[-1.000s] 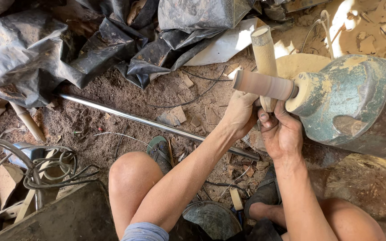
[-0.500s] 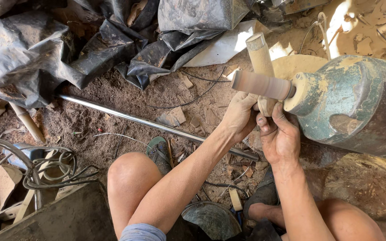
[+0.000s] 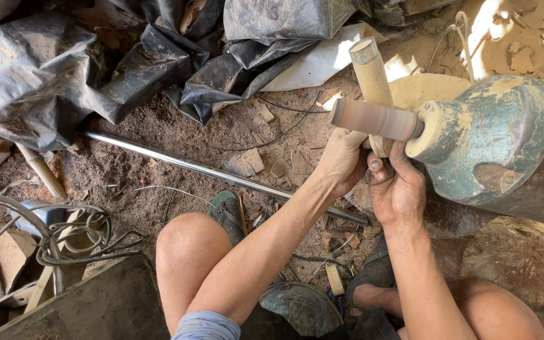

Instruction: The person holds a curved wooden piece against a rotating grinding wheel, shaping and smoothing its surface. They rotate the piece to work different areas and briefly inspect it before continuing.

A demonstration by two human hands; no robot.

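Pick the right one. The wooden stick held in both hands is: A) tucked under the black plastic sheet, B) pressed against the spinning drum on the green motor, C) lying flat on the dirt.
B: both the left hand and right hand hold the wooden stick upright behind the blurred spinning drum on the green motor.

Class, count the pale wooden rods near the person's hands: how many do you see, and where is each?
2. One tan wooden rod stands nearly upright, gripped by both hands. One pale cylinder lies crosswise, projecting from the green motor housing. Others may be hidden.
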